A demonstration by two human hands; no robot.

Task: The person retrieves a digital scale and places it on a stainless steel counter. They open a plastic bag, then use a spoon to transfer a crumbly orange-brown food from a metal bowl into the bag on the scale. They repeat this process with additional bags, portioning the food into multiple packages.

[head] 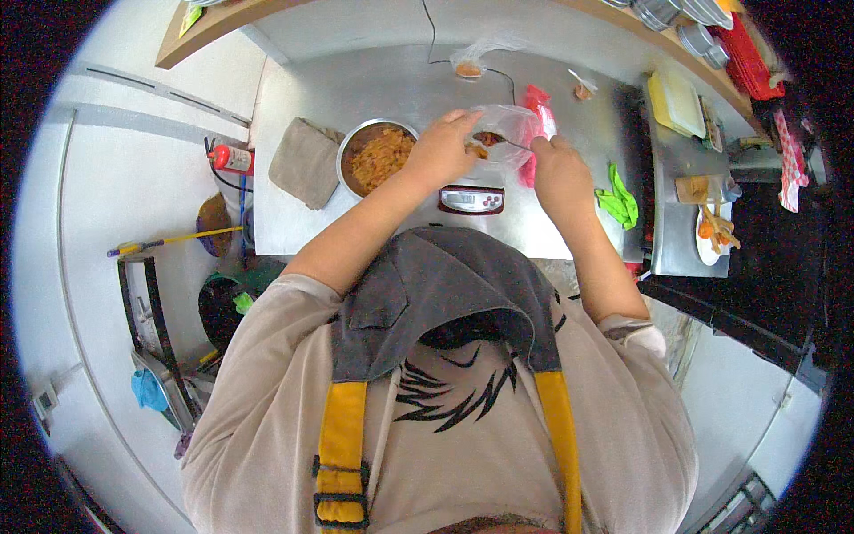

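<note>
My left hand (pixel 442 150) grips the left rim of a clear plastic bag (pixel 510 120), which is spread open above a digital kitchen scale (pixel 471 199). In my right hand (pixel 562 172) is the handle of a metal spoon (pixel 489 138); its bowl, inside the bag, carries reddish-brown food. Some orange-brown food (pixel 476 151) lies in the bag beside my left fingers. To the left, a round steel bowl (pixel 343 160) holds a shredded orange-brown mixture (pixel 381 160). A folded grey-brown cloth (pixel 303 163) touches the bowl's left side. The scale's platform is mostly hidden by the bag.
A pink and red packet (pixel 528 170) lies right of the bag, and a bright green cloth (pixel 619 197) farther right. Behind are a knotted bag of food (pixel 469 69) and a black cable. A side counter holds a white plate (pixel 706 240). A wooden shelf (pixel 220 27) overhangs the steel table.
</note>
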